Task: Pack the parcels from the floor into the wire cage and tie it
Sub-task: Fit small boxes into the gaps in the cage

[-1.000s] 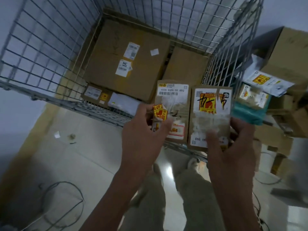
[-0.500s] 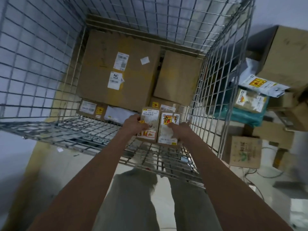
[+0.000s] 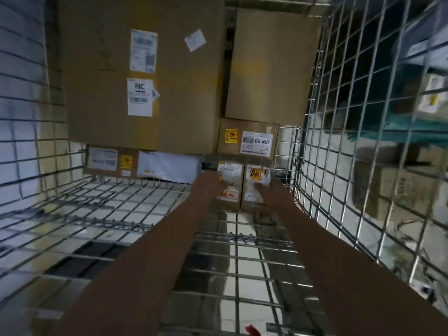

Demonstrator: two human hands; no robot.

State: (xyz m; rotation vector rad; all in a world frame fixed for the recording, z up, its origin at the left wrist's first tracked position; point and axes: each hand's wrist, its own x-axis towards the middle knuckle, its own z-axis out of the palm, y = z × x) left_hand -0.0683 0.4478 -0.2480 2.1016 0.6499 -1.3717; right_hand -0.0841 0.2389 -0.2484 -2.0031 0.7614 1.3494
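Both arms now deep in wire cage (image 3: 339, 98). Ur left hand (image 3: 208, 184) grips left small parcel (image 3: 229, 187), right hand (image 3: 272, 198) grips right small parcel (image 3: 257, 187). Pair dropped from rim to cage floor, near-right, beside labelled box (image 3: 247, 139). Release next, prob.

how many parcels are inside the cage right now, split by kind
Brown cardboard boxes lying in the cage: 4 (large box, tall box, small box, flat box)
White mailer bag: 1
Small boxes in hand: 2 (left box, right box)
Total: 7
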